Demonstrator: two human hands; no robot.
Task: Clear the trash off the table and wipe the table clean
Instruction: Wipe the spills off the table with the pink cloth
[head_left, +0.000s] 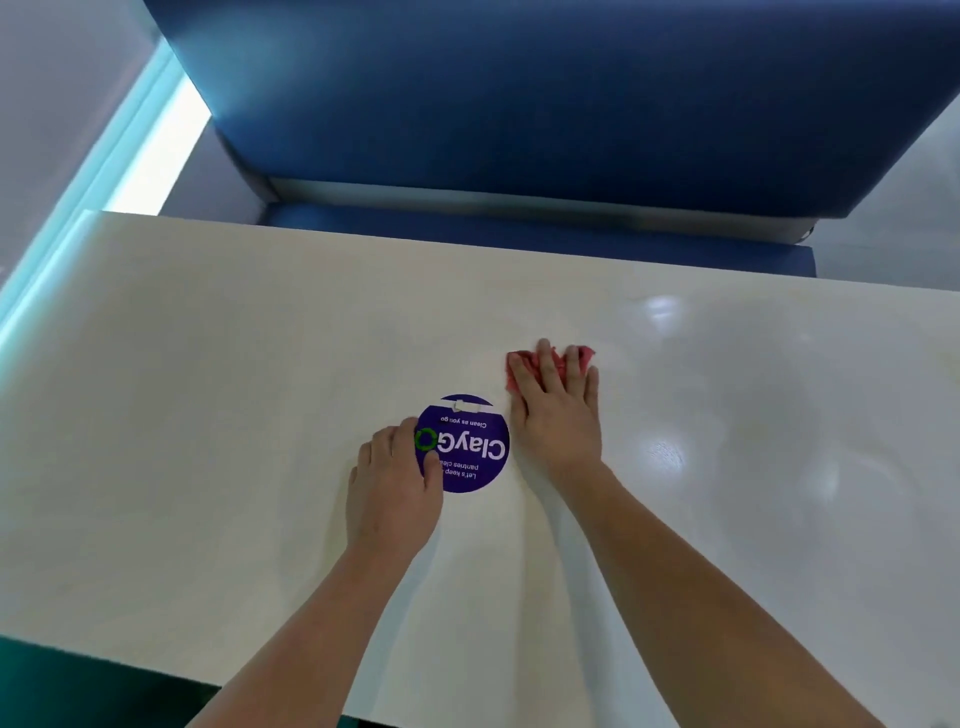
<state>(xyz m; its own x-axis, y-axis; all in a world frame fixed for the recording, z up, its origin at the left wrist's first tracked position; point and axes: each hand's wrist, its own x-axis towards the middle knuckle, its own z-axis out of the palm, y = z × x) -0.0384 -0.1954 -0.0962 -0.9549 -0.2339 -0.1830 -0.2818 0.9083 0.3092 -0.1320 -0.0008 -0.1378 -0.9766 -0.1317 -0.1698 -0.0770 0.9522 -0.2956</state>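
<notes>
A cream table (208, 415) fills the view. A round purple "ClayGo" sign (470, 447) sits near its middle. My left hand (392, 483) holds the sign by its left edge, the thumb lying on its face and the fingers curled at the rim. Just right of the sign, my right hand (558, 410) lies flat with straight fingers, pressing a red cloth (519, 371) onto the table. Only the cloth's far edges show around the fingers. No trash is in view on the table.
A blue padded bench seat (545, 104) stands along the table's far edge. A bright window strip (150, 150) runs at the left. The table's near edge crosses the bottom left, with dark floor (78, 686) below it.
</notes>
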